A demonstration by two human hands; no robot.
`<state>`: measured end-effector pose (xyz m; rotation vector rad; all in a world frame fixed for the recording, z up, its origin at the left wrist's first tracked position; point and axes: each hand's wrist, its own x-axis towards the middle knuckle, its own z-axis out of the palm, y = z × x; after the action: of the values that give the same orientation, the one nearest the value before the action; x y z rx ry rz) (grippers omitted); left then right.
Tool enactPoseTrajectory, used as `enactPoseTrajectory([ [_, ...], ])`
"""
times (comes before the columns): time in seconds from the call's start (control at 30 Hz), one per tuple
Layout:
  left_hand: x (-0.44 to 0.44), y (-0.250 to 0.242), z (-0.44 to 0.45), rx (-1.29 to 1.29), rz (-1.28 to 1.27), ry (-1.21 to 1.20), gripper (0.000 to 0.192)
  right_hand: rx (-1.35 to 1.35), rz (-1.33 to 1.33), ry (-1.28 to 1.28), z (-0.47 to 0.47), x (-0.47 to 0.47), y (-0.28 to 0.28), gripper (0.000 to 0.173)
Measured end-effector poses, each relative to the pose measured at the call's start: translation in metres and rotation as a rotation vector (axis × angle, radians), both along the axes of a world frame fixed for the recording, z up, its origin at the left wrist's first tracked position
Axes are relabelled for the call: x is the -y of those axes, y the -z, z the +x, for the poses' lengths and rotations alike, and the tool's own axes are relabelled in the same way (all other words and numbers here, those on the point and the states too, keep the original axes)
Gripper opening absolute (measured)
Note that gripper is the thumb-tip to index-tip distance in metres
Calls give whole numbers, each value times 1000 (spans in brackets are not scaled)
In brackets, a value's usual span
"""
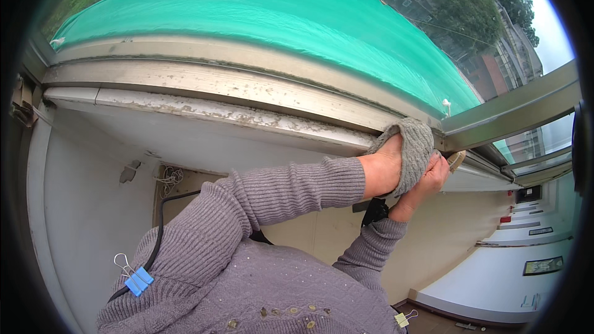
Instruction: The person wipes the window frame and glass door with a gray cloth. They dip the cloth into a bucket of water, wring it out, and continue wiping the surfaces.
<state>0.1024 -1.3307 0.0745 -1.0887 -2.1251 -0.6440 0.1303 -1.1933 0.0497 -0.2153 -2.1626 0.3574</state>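
Observation:
A grey knitted cloth (416, 150) is draped over my left hand (393, 148) at the right end of the window sill. The cloth hides the fingers of that hand, so its hold cannot be made out. My right hand (435, 174) is closed on a tan-and-white object (456, 160), only partly visible, beside the cloth and just below the corner of the metal window frame (492, 120). The metal sill (222, 84) runs left from my hands, spotted with dirt. Below it lies a white ledge (195, 109) with flaking, stained paint.
Green sheeting (278, 14) spreads outside the window, with trees and buildings beyond. A bundle of thin cord (171, 177) hangs near the wall opening at left. A black cable (161, 222) with a blue binder clip (138, 281) runs along my sleeve. Framed pictures (543, 266) hang at right.

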Motion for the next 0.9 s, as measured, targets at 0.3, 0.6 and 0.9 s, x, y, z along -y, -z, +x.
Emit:
enactPoseTrajectory([
  [0.3,96,-12,15,57,-105,-17,20,24,305,46,18,106,-6,11],
  [0.6,235,-2,42,101,131,-162,20,-83,317,-191,35,250,-10,10],
  [0.9,355,-3,76,-15,96,-435,30,-237,294,-509,50,363,-13,13],
])
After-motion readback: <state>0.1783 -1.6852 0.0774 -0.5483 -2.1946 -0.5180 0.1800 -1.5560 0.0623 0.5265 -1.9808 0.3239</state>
